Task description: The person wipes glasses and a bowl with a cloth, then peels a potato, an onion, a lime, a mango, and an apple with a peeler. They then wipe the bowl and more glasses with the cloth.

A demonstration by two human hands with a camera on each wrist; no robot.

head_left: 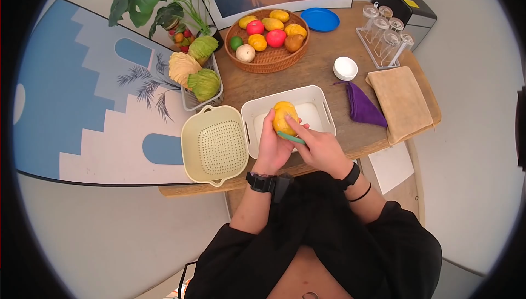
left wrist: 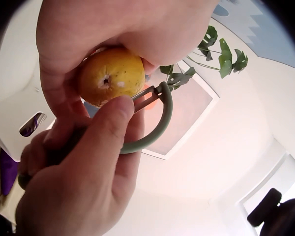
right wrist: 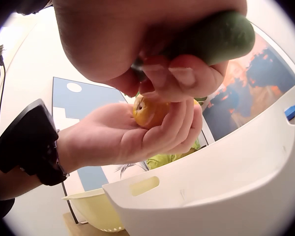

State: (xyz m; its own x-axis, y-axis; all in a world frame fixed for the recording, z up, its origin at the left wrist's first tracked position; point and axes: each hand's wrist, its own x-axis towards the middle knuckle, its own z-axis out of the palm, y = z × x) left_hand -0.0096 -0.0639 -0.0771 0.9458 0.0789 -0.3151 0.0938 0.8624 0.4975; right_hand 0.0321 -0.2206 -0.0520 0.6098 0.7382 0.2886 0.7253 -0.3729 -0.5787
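Note:
Over the white bin (head_left: 313, 114), my left hand (head_left: 272, 149) holds a yellow mango (head_left: 284, 117) with its fingers wrapped round the side. The stem end of the mango shows in the left wrist view, with a small pale patch beside the stem scar. My right hand (head_left: 324, 150) grips a green peeler (left wrist: 164, 115) by its thick handle (right wrist: 231, 37). The peeler's metal blade (left wrist: 146, 97) lies right at the mango's skin. The right thumb (left wrist: 115, 113) extends along the near side of the fruit, close to the blade.
Left of the bin stands a pale yellow colander (head_left: 189, 151). Behind are a wicker basket (head_left: 268, 68) of fruit and a clear container (head_left: 189, 101) of leafy vegetables. To the right lie a white bowl (head_left: 346, 69), purple cloth (head_left: 366, 107), brown cloth (head_left: 402, 102) and glasses on a rack (head_left: 378, 52).

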